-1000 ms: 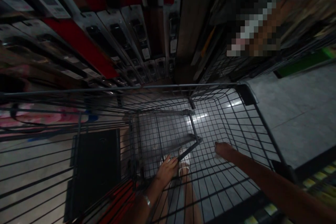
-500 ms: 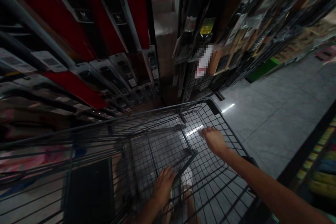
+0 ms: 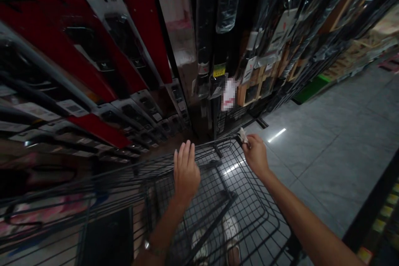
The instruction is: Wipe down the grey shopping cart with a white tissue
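A dark wire shopping cart (image 3: 215, 142) stands below me, its mesh floor holding no goods in the part I see. My right hand (image 3: 257, 156) is closed around a crumpled white cloth or tissue (image 3: 243, 136) at the cart's far right corner, by the rim. Over the far side of the basket is my left hand (image 3: 187, 170), fingers stretched out and nothing in them. It is near the far rim; whether it touches the wire I cannot tell.
Packaged goods on red backing (image 3: 146, 37) hang at the left. Plastic-wrapped items (image 3: 230, 0) and small wooden crates (image 3: 249, 91) line the display ahead. Grey floor tiles (image 3: 321, 145) lie right of the cart. My shoes (image 3: 230, 230) show through the mesh.
My left hand has moved up and forward towards the far rim. My right hand has moved slightly forward to the corner, and the white cloth in it now shows clearly. The view has shifted.
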A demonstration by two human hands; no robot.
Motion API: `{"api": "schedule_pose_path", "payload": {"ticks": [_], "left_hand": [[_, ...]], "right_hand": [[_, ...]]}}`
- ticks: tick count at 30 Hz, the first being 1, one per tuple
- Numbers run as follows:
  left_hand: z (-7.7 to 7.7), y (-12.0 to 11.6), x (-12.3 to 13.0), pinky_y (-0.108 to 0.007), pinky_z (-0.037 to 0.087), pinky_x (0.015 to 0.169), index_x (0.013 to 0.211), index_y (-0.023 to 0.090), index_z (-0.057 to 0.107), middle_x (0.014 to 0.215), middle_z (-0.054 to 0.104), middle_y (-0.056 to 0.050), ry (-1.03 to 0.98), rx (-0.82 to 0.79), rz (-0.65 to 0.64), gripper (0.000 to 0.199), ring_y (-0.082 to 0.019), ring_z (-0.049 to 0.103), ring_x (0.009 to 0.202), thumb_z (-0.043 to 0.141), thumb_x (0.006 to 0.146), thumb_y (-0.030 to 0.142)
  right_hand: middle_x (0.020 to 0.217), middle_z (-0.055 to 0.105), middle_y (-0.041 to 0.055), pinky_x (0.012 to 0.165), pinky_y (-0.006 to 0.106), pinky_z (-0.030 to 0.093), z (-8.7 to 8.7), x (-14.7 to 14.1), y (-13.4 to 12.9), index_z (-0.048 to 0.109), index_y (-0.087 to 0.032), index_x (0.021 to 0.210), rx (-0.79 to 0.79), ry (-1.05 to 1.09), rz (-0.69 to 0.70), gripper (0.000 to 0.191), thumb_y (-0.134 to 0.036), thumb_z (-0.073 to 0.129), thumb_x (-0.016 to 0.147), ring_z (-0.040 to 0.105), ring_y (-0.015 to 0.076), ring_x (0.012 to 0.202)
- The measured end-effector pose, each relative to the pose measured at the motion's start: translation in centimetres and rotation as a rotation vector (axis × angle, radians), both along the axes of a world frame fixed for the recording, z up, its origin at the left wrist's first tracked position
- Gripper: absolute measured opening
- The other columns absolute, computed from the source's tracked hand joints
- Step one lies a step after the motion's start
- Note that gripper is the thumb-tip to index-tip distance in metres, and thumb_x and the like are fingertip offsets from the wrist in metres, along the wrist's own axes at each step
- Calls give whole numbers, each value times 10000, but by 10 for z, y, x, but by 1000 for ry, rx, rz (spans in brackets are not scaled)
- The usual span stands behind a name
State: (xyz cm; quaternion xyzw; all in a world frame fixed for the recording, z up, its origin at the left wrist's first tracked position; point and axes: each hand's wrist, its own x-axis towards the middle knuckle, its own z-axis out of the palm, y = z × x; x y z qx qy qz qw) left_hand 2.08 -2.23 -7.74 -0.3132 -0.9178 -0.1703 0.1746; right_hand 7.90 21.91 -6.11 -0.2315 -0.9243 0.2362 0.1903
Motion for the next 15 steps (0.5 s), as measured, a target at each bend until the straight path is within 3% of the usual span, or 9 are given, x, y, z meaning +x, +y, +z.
{"api": "schedule_pose_path", "payload": {"ticks": [4, 7, 11, 15], "left_hand": [[-9, 5, -16, -496, 280, 1147, 1407, 92, 383, 1332, 552, -149, 5, -139, 12, 600, -255, 423, 1321, 393, 807, 66], [-21, 7, -18, -511, 295, 1129, 1356, 152, 480, 1196, 604, -125, 13, -163, 73, 562, -253, 510, 1196, 418, 802, 77], [-35, 15, -19, -558, 279, 1116, 1287, 234, 559, 1118, 598, -104, 51, -116, 176, 504, -256, 520, 1122, 458, 808, 114], [-52, 17, -22, -545, 304, 1101, 1131, 213, 633, 1062, 600, -100, 127, -74, 256, 342, -244, 520, 1077, 454, 845, 160]], "right_hand": [[932, 599, 116, 839, 357, 455, -1, -14, 1, 656, -142, 921, 23, -59, 78, 297, -79, 389, 807, 517, 233, 899], [917, 590, 129, 838, 377, 438, 2, -32, -10, 650, -124, 927, 59, -122, 162, 305, -39, 384, 806, 489, 245, 892], [911, 603, 124, 882, 369, 413, 9, -55, -53, 639, -130, 915, 108, -183, 372, 251, -36, 419, 841, 485, 241, 907], [918, 620, 112, 931, 355, 388, 12, -66, -102, 636, -117, 959, 145, -210, 558, 209, -85, 440, 892, 500, 232, 948]]}}
